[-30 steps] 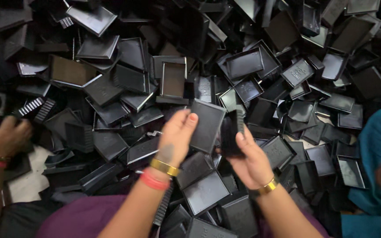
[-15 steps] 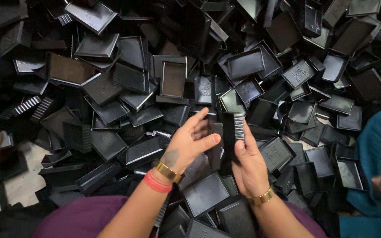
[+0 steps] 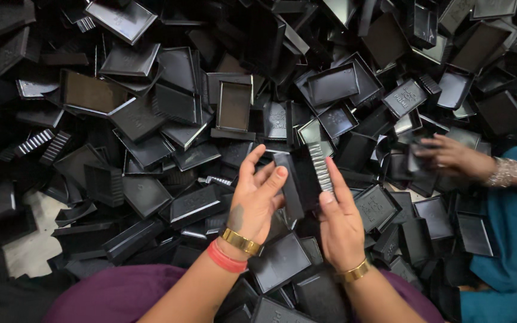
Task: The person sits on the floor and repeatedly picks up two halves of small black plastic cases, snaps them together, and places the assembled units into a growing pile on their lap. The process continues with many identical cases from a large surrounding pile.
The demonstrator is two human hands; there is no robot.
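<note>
Both forearms reach forward, left hand (image 3: 257, 200) with fingers (image 3: 268, 179) loosely curled, right hand (image 3: 339, 222) palm inward, thumbs up.

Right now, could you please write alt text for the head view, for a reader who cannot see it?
Seen from above, a person's left hand and right hand hold a black plastic tray on edge over a large heap of black trays. At the right, a co-worker's hand reaches into the heap.
</note>
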